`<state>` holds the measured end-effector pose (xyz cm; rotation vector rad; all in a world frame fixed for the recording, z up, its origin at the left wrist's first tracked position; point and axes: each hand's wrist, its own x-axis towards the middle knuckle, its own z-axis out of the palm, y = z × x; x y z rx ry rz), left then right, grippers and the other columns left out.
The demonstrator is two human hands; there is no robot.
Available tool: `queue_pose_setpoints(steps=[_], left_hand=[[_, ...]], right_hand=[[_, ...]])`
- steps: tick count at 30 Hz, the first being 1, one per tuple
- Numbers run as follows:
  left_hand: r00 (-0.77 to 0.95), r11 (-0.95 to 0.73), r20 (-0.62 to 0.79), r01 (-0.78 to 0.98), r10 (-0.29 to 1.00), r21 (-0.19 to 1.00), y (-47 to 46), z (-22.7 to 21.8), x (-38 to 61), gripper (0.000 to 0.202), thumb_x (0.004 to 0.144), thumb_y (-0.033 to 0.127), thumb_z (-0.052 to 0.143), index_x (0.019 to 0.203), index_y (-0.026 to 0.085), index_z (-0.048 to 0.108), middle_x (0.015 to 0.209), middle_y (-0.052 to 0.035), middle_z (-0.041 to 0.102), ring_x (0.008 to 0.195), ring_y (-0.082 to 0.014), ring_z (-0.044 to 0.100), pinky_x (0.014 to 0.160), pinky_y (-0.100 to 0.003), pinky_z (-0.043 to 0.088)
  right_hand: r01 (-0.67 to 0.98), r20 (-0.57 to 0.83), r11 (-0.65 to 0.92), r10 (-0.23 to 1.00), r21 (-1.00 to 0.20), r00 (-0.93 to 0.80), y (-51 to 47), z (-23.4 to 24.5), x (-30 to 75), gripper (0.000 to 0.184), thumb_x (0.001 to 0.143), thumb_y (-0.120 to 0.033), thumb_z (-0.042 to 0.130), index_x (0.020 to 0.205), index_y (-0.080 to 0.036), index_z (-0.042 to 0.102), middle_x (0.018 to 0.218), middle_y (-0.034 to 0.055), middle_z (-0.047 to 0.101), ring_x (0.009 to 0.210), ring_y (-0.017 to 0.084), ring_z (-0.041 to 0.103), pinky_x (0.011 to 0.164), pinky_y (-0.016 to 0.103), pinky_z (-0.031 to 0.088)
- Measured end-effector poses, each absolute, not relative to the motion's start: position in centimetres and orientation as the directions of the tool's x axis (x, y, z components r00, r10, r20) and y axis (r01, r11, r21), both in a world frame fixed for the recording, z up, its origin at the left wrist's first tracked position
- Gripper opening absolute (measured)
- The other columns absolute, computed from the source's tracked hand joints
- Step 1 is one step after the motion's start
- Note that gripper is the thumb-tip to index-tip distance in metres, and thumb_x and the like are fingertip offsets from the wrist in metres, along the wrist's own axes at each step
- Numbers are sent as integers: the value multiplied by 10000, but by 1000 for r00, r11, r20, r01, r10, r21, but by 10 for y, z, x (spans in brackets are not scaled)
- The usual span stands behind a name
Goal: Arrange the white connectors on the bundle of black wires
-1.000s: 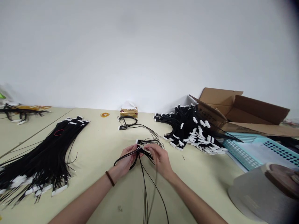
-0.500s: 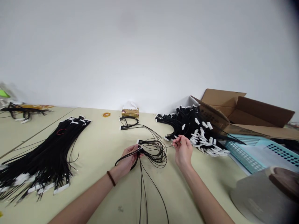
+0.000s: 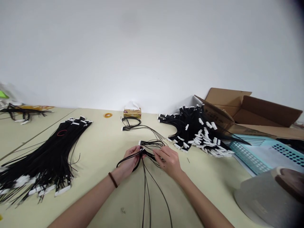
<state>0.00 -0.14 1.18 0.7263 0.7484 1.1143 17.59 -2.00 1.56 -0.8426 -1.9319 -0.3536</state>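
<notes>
My left hand (image 3: 130,160) is closed on a small bundle of thin black wires (image 3: 152,148) with white connectors, pinched where the wires cross at the table's middle. Loose wire ends trail from it toward the near edge. My right hand (image 3: 168,161) rests on the same bundle's right side, fingers curled onto the looped wires. A dark band sits on my left wrist. A large heap of black wires with white connectors (image 3: 196,133) lies just right of my hands.
A long sheaf of black cables (image 3: 45,156) lies on the left. A small tissue box (image 3: 132,111), a rubber band (image 3: 107,115) and another wire loop (image 3: 130,124) sit farther back. An open cardboard box (image 3: 244,110), blue basket (image 3: 263,150) and grey round object (image 3: 268,198) stand right.
My right hand reached out to the heap on the right half a second ago and has come back to the bundle. My left hand kept its grip in place.
</notes>
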Motion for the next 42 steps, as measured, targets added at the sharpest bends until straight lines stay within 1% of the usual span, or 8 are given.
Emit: queue_pose_setpoints(steps=[5, 11, 19, 23, 27, 31, 36, 42], left_hand=[[251, 279, -168, -515, 953, 811, -2, 11, -1, 227, 652, 303, 754, 744, 133, 635, 700, 0, 607, 607, -97, 561, 630, -219, 441], [256, 274, -158, -521, 954, 809, -1, 10, -1, 257, 625, 313, 775, 738, 128, 635, 699, -2, 612, 604, -96, 564, 608, -212, 437], [266, 268, -146, -517, 953, 813, -1, 10, -2, 239, 651, 315, 756, 731, 130, 628, 687, 5, 605, 588, -85, 557, 593, -201, 430], [259, 258, -137, -526, 956, 811, 0, 9, -2, 241, 648, 314, 759, 737, 124, 639, 683, 2, 610, 587, -88, 559, 598, -208, 438], [245, 268, -162, -500, 956, 824, 0, 10, -2, 253, 650, 313, 757, 784, 123, 655, 707, -7, 626, 583, -90, 570, 581, -203, 436], [252, 264, -156, -485, 955, 834, -1, 12, -2, 285, 636, 351, 762, 774, 126, 654, 683, 2, 611, 576, -89, 560, 568, -202, 425], [285, 252, -124, -470, 950, 846, -3, 15, 0, 274, 657, 358, 745, 746, 123, 637, 700, 0, 603, 591, -88, 545, 591, -214, 425], [283, 253, -128, -464, 950, 849, -2, 13, -1, 293, 640, 371, 754, 749, 127, 634, 703, 4, 597, 589, -87, 535, 575, -208, 411]], right_hand=[[666, 861, 737, 408, -113, -305, -21, 18, 179, 137, 840, -118, 536, 894, -190, 638, 619, 17, 539, 571, 138, 473, 509, 255, 381], [637, 856, 756, 422, -152, -297, -21, 19, 179, 129, 843, -122, 533, 886, -191, 633, 629, 21, 563, 575, 135, 479, 513, 254, 395], [618, 846, 758, 457, -209, -275, -21, 21, 180, 130, 853, -140, 518, 874, -202, 631, 624, 14, 545, 569, 132, 488, 511, 249, 398], [608, 821, 739, 519, -290, -238, -20, 21, 180, 138, 871, -166, 495, 860, -201, 628, 615, 9, 528, 557, 132, 486, 508, 252, 397], [606, 789, 703, 584, -373, -191, -18, 20, 181, 165, 899, -209, 459, 853, -190, 616, 617, 2, 497, 531, 120, 450, 499, 249, 386], [600, 749, 674, 638, -431, -179, -17, 20, 182, 185, 915, -231, 436, 844, -181, 600, 625, -3, 471, 541, 118, 436, 508, 245, 371], [639, 726, 646, 660, -418, -192, -16, 20, 183, 205, 921, -229, 413, 808, -184, 578, 627, -5, 464, 552, 120, 428, 521, 239, 357], [682, 730, 642, 644, -351, -230, -14, 16, 184, 186, 913, -204, 417, 796, -184, 560, 636, -4, 477, 566, 121, 445, 532, 233, 346]])
